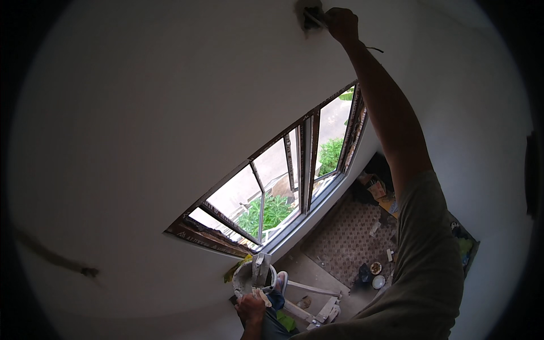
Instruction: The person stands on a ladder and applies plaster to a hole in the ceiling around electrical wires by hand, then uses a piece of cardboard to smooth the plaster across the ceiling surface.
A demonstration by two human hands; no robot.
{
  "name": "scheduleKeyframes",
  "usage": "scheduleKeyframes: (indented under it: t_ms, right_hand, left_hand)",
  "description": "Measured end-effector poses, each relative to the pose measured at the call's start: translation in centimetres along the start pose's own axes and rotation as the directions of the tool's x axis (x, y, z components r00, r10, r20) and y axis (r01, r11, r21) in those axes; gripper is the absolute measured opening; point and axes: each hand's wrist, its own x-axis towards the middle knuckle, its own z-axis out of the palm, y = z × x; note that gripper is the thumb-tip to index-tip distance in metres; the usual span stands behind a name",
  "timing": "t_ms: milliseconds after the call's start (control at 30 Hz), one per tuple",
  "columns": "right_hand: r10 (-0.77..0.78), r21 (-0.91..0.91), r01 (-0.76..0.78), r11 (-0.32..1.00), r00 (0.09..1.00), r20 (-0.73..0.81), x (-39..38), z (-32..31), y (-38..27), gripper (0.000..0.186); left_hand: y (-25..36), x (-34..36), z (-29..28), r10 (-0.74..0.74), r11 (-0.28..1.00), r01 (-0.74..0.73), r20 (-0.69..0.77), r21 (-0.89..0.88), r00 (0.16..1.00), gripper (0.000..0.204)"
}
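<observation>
The left hand [251, 307] holds the bucket [240, 280] just ahead

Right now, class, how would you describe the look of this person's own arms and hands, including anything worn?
The right arm has a short sleeve of plain, dull grey-olive cloth, leaving the forearm bare. The right hand and left hand are both ungloved. No sleeve shows on the short visible stretch of left forearm.
</observation>
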Motion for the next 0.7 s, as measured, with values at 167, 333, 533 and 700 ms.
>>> scheduleKeyframes:
  t_ms: [167, 333, 533, 700]
  right_hand:
    - [0.006, -0.056, -0.004, 0.998, 0.999, 0.034, -0.1, -0.4, -0.8, 0.016]
    - [0.04, -0.017, -0.04, 0.999, 0.999, 0.016, -0.3, -0.2, -0.8, 0.017]
    - [-0.028, -0.064, 0.029, 0.998, 1.0, 0.012, -0.2, -1.0, 1.2, 0.015]
    - [0.289, 0.371, -0.258, 0.892, 0.957, -0.032, -1.6, -6.8, 0.1, 0.017]
  left_hand:
    - [0.1, -0.1, -0.4, -0.014, 1.0, 0.014, 0.006, -0.007, 1.0, 0.04]
    - [0.3, 0.0, -0.6, -0.022, 1.0, 0.022, 0.03, 0.004, 0.999, 0.04]
    - [0.9, 0.0, -0.6, -0.003, 1.0, 0.003, 0.03, 0.005, 1.0, 0.041]
    - [0.6, -0.2, -0.6, -0.044, 0.999, 0.042, 0.066, 0.028, 0.997, 0.045]
